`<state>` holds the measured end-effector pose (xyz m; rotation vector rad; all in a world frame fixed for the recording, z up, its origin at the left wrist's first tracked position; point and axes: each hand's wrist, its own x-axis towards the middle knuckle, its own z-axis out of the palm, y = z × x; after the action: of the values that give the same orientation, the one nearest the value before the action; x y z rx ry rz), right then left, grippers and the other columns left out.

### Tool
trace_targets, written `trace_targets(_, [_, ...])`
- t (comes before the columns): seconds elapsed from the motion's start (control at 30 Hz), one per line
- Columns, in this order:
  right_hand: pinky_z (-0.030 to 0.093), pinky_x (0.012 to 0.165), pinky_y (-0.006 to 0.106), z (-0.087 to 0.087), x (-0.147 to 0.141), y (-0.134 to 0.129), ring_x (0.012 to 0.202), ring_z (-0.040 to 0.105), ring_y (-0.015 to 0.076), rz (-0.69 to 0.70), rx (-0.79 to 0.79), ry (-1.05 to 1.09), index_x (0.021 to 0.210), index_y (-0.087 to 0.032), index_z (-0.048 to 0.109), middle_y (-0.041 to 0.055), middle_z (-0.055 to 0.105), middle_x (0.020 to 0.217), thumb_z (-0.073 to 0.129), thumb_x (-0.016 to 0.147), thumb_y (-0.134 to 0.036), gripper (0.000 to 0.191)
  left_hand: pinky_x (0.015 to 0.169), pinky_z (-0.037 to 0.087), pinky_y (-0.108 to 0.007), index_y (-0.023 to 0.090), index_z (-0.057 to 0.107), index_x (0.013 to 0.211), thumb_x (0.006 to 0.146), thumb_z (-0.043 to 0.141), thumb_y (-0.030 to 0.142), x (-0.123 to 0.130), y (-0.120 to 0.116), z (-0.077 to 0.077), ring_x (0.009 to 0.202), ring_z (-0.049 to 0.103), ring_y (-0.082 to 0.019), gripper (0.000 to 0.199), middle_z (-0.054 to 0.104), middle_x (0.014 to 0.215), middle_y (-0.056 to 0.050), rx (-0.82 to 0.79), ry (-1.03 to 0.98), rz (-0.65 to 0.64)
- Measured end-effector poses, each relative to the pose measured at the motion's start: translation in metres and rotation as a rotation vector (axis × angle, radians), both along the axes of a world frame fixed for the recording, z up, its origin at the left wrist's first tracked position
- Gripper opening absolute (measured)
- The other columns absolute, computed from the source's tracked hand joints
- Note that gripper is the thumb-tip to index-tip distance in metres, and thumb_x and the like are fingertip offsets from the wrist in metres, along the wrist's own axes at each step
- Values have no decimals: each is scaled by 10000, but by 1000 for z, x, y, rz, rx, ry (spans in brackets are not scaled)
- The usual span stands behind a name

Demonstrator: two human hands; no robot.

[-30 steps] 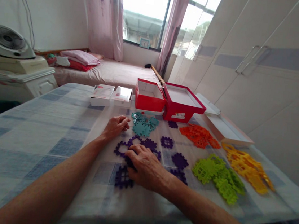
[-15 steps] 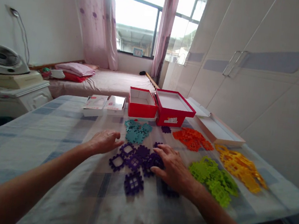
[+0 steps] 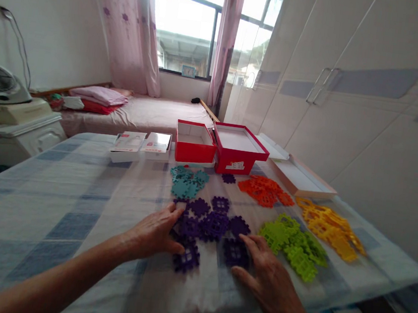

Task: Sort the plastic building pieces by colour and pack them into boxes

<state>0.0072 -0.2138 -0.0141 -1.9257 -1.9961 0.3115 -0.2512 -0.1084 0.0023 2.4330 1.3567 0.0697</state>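
Observation:
Purple toothed plastic pieces (image 3: 213, 225) lie loosely grouped on the checked tablecloth, some overlapping. My left hand (image 3: 156, 232) rests at the group's left edge, thumb and fingers apart, covering part of some pieces and touching the square windowed one (image 3: 186, 256) nearest me. On the right side, my right hand (image 3: 265, 272) has its fingers apart around the near corner of another square purple piece (image 3: 236, 252). Behind the purple group lies a teal pile (image 3: 187, 181). An orange pile (image 3: 265, 191) is at the back right, and a lime green pile (image 3: 295, 246) is right of my right hand.
Yellow pieces (image 3: 331, 228) lie at the right. Along the table's back stand an open red box (image 3: 194, 152), a dark red box (image 3: 234, 165), white boxes (image 3: 124, 157) and a shallow tray (image 3: 316, 194). One purple piece (image 3: 228, 178) lies apart before the boxes.
My left hand has come nearer and right onto the purple pieces. My right hand has moved right and nearer, uncovering pieces in the middle. The view has shifted slightly.

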Motion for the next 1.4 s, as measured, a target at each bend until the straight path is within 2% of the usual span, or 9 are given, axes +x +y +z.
trace_targets(0.17, [439,959,396,-13,5,0,1101,533,239,-80,128,47,1206,-170,526,118,513,1200,522,795,-329,441,928,422,-313,147,415,1296,670,654,398,28,-5,-2,1093,517,-250,716,455,1233,-128,33,-124,-57])
trace_targets(0.27, [438,963,401,-17,8,3,1099,532,235,-94,217,99,1174,-175,536,118,521,1176,508,805,-295,389,838,459,-281,183,449,1264,746,580,354,31,-6,4,993,565,-212,560,508,1148,-92,74,-172,-72])
trace_targets(0.47, [371,1019,456,-15,7,10,1222,421,250,-74,308,87,1230,-199,477,112,441,1298,493,825,-272,413,797,463,-323,182,571,1034,832,447,293,7,1,3,924,587,-221,263,565,1059,-91,296,-10,143])
trace_targets(0.57, [363,1018,456,-11,-4,7,1194,434,247,-56,343,61,1203,-193,495,113,477,1256,477,840,-273,373,843,450,-349,160,581,1015,809,475,271,3,3,-4,993,556,-251,257,588,1022,-111,338,51,162])
trace_targets(0.73, [348,1025,406,-4,-44,-3,1214,400,218,236,186,81,1208,-277,500,34,514,1247,552,806,-276,405,864,440,-330,183,592,1034,826,470,296,9,-4,-9,995,550,-228,266,597,1029,-94,346,-26,98])
trace_targets(0.83, [304,1042,430,-6,-64,-2,1263,337,241,320,148,43,1246,-294,479,20,490,1298,611,767,-314,497,844,443,-300,217,611,980,848,442,290,13,-7,-7,942,575,-192,226,606,1003,-55,305,-92,52])
trace_targets(1.0, [277,1036,448,-5,-64,7,1219,378,246,277,152,2,1200,-261,523,47,546,1204,595,789,-291,418,853,439,-299,211,602,982,840,456,289,19,-2,-7,967,571,-196,218,595,1022,-61,318,-142,113])
trace_targets(1.23, [310,1015,440,2,-42,19,1211,387,252,255,195,-55,1171,-234,547,61,555,1194,598,779,-227,396,918,421,-312,208,604,1034,807,494,243,39,2,-9,1017,553,-204,255,619,1020,-58,257,-254,17])
trace_targets(1.4, [365,994,455,1,-28,7,1176,440,254,128,213,-81,1226,-227,505,81,512,1255,554,812,-284,421,858,448,-301,199,594,1039,833,463,258,44,1,-5,960,572,-193,252,588,1053,-67,259,-259,52])
